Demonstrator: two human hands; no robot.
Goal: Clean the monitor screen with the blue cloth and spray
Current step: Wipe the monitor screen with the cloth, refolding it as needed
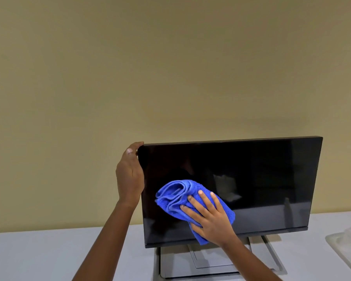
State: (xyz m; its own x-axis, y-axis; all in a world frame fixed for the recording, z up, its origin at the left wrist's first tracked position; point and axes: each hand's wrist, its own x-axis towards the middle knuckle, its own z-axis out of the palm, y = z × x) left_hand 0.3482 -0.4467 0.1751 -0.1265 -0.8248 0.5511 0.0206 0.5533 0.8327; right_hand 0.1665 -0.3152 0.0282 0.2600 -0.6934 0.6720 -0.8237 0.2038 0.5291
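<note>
A black monitor (261,179) stands on a grey stand on a white table, its dark screen facing me. My left hand (130,175) grips the monitor's upper left edge, fingers wrapped behind the corner. A crumpled blue cloth (176,197) lies against the lower left part of the screen. My right hand (209,216) presses flat on the cloth, fingers spread and pointing up-left. No spray bottle is in view.
The monitor's grey stand base (211,262) rests on the white table (49,256). A clear plastic container (349,244) sits at the right edge of the table. A plain beige wall (170,67) rises behind.
</note>
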